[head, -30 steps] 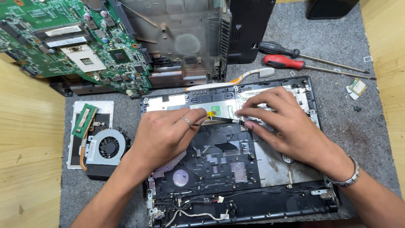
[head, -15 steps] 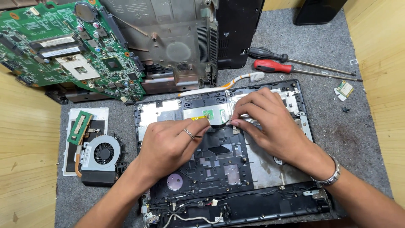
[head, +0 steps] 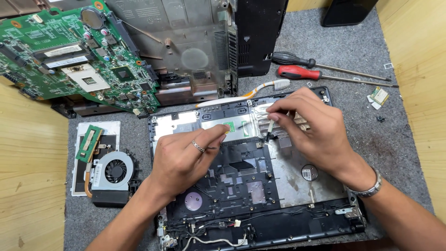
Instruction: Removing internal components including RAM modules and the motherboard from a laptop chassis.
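Observation:
An opened black laptop top case (head: 288, 186) lies inside-up on a grey mat. My left hand (head: 186, 160), with a ring on it, rests on the case with its fingers curled. Its forefinger tip presses beside the metal touchpad plate (head: 218, 123). Whether something thin sits between the fingers is unclear. My right hand (head: 316, 130) is over the upper right of the case. Its thumb and forefinger pinch the end of a short flat ribbon cable (head: 269, 129), which hangs down to the case.
A green motherboard (head: 83, 69) leans on the grey bottom shell (head: 186, 51) at the back left. A cooling fan (head: 114, 172) and memory stick (head: 89, 143) lie left. A toothbrush (head: 260, 90), red screwdriver (head: 299, 72) and black screwdriver (head: 290, 58) lie behind the case; a small card (head: 380, 95) lies right.
My right hand has lifted a little and now holds the cable end upright. My left hand has stayed on the case near the touchpad plate. The camera has shifted slightly.

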